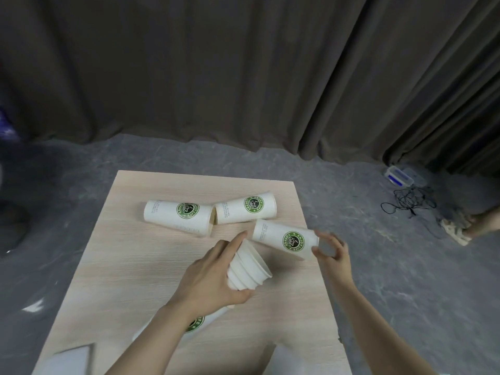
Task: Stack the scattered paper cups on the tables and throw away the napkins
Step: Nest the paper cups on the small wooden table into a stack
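dark pleated curtain (216, 71) behind; mottled grey floor (392, 280); pale wood-grain table (130, 266)

The far half of the desk (167, 185) is blocked by two cups on their sides, the left cup (178, 217) and the middle cup (246, 208) touching end to end in a shallow row; bare wood shows behind them to the far edge; a third cup (285, 239) lies tilted just beside the row's right end, narrowing the gap there; the left strip of the desk is bare wood; near the front edge a white sheet (73, 358) and another cup (194, 323) take up room.
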Demonstrator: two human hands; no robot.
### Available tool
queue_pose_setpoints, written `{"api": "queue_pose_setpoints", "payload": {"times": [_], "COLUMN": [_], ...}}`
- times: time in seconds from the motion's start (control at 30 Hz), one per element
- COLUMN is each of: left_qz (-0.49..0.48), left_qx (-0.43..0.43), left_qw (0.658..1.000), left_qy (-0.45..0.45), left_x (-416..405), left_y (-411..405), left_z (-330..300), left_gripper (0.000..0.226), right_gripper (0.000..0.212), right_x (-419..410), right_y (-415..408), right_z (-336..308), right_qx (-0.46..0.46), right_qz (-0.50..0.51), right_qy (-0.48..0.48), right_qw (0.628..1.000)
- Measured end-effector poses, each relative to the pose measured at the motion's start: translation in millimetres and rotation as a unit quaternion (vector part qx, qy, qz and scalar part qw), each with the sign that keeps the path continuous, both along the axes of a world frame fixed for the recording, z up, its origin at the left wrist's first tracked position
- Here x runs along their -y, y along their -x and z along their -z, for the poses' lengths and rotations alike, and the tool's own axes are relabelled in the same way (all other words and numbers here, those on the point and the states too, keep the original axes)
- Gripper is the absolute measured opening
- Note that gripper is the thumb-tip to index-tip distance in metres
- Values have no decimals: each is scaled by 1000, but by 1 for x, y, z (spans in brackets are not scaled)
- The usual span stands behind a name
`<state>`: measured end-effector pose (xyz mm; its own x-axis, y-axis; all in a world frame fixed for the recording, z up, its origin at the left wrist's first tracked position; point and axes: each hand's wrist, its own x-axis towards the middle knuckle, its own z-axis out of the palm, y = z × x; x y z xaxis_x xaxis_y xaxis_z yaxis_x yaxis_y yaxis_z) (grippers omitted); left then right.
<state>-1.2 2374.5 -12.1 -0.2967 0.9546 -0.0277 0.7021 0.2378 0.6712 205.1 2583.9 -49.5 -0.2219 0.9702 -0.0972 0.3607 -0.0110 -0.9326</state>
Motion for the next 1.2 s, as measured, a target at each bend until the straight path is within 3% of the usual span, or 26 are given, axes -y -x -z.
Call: {"api": "queue_pose_setpoints", "payload": {"times": [0.07,0.2,0.4,0.57,0.73,0.8,0.93,1.03,1.2], "left_qz": [-5,-5,5,24,36,38,34,33,33], "left_qx": [5,14,12,5,0,-5,-14,-8,-6], "left_qw": [1000,1000,1000,999,999,999,999,999,999], "left_qy": [7,12,27,38,36,35,34,32,28], "left_x": [4,12,22,29,41,46,54,59,63], "left_y": [1,6,12,13,21,26,36,42,49], "left_z": [-4,-10,-13,-18,-22,-25,-28,-29,-32], "left_gripper": [107,107,109,108,107,107,107,109,110], "right_gripper": [43,39,46,38,45,25,44,27,29], "right_x": [-12,-17,-11,12,28,39,56,65,73], "right_y": [-1,6,8,7,-1,1,7,15,26], "right_z": [12,25,30,2,-21,-40,-66,-78,-93], "right_qx": [25,-14,-29,-109,-158,-175,-212,-238,-250], "right_qz": [-16,-34,-5,-2,-16,-37,-80,-99,-100], "right_qy": [13,82,82,60,29,15,-3,-24,-42], "right_qw": [999,996,996,992,987,984,974,966,962]}}
